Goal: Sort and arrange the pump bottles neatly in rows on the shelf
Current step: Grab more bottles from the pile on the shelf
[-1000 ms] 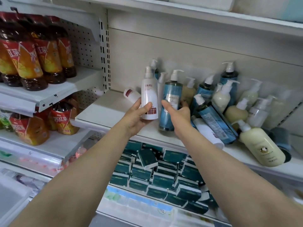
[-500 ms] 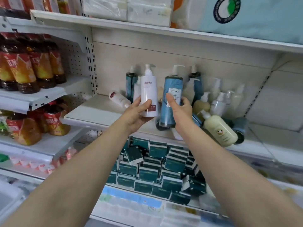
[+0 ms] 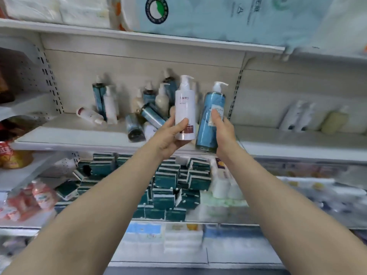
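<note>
Left hand (image 3: 170, 133) gripping white bottle (image 3: 185, 112), right hand (image 3: 223, 130) gripping blue bottle (image 3: 211, 120), both upright above shelf (image 3: 65, 135) front; behind, toppled bottle heap (image 3: 151, 110); best set down upright, like beside like, pumps aligned.

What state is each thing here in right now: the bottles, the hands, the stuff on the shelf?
White pump bottle: upright, held off the shelf in the left hand.
Blue pump bottle: slightly tilted, held in the right hand.
White bottle with red cap: lying on its side on the shelf.
Bottles behind: jumbled, some standing, some toppled.
Teal boxes: piled untidily on the shelf below.
</note>
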